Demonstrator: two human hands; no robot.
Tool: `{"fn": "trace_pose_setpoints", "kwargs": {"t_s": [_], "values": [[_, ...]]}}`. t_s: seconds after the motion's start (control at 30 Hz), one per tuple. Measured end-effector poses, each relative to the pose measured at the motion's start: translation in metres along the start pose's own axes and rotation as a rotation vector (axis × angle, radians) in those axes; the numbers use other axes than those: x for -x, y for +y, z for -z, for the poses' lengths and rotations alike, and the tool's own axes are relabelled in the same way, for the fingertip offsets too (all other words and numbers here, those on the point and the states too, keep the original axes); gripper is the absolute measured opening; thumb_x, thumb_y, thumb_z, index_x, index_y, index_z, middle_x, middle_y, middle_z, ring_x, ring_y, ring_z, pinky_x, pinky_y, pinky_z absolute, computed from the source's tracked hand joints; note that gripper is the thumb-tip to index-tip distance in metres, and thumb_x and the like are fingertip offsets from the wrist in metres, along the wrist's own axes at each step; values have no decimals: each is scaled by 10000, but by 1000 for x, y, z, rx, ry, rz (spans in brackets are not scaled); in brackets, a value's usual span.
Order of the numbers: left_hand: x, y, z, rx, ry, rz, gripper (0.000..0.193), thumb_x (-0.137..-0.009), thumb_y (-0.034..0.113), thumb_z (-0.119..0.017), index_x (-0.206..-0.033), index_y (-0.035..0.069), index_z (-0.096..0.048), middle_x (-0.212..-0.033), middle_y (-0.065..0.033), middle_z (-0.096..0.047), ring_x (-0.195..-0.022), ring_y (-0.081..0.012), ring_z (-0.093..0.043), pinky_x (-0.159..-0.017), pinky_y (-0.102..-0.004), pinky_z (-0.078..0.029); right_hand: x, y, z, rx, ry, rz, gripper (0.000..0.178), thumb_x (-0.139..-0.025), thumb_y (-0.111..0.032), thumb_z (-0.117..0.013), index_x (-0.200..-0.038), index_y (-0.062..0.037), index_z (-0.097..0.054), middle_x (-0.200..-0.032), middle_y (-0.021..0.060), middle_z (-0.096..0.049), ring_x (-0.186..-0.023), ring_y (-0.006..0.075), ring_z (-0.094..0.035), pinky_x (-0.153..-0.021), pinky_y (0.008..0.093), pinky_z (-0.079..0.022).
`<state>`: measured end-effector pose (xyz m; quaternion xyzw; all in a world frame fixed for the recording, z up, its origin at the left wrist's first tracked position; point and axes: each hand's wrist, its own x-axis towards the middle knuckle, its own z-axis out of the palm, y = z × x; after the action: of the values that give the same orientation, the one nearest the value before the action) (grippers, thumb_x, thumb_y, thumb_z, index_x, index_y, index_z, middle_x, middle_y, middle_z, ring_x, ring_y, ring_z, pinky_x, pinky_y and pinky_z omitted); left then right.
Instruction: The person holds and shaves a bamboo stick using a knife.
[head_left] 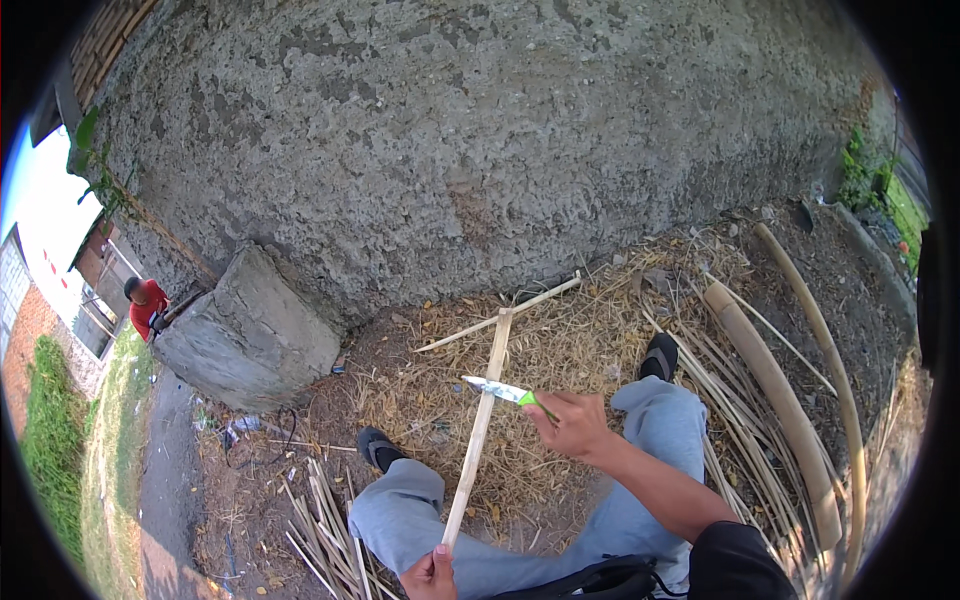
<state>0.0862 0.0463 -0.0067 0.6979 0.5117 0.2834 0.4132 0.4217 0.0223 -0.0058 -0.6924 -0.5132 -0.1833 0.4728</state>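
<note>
My left hand (430, 577), low in the view, is closed around the near end of a long pale strip of bamboo (468, 470). The strip runs away from me between my legs, its far end near a thin stick (545, 297) on the ground. A knife (500, 389) with a green handle is gripped in my right hand (575, 425). Its bright blade points left and lies across the strip at about mid-length; whether the edge bites into the wood cannot be made out.
Split sticks (330, 530) lie at my left, with more (745, 460) at my right beside thick bamboo pieces (780, 400). Dry shavings (540, 470) cover the ground. A rough wall (550, 150) rises ahead, near a concrete block (250, 330). A person in red (148, 307) is far left.
</note>
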Motion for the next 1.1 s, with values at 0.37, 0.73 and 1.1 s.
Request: {"fn": "trace_pose_setpoints", "kwargs": {"t_s": [0.37, 0.73, 1.1], "values": [[14, 20, 12, -92, -21, -21, 418, -980, 258, -560, -656, -6, -532, -543, 27, -411, -548, -72, -359, -481, -298, -315, -28, 28, -2, 89, 96, -165, 244, -872, -328, -682, -918, -97, -749, -592, 77, -653, -381, 182, -548, -334, 327, -356], [18, 8, 19, -117, 48, -127, 343, -955, 216, -565, -713, -26, -585, -520, -49, -450, -507, -107, -376, -476, -335, -338, -40, 52, 8, 313, 66, -298, 239, -910, -288, -641, -903, -66, -728, -556, 103, -613, -432, 272, -574, -409, 399, -414], [13, 19, 8, -355, 193, -179, 236, -925, 188, -589, -793, 2, -651, -550, -156, -495, -474, -234, -412, -496, -366, -399, -7, 34, 7, -235, 69, -637, 323, -942, -276, -622, -1053, 13, -713, -557, 86, -572, -474, 116, -487, -456, 331, -360]]}}
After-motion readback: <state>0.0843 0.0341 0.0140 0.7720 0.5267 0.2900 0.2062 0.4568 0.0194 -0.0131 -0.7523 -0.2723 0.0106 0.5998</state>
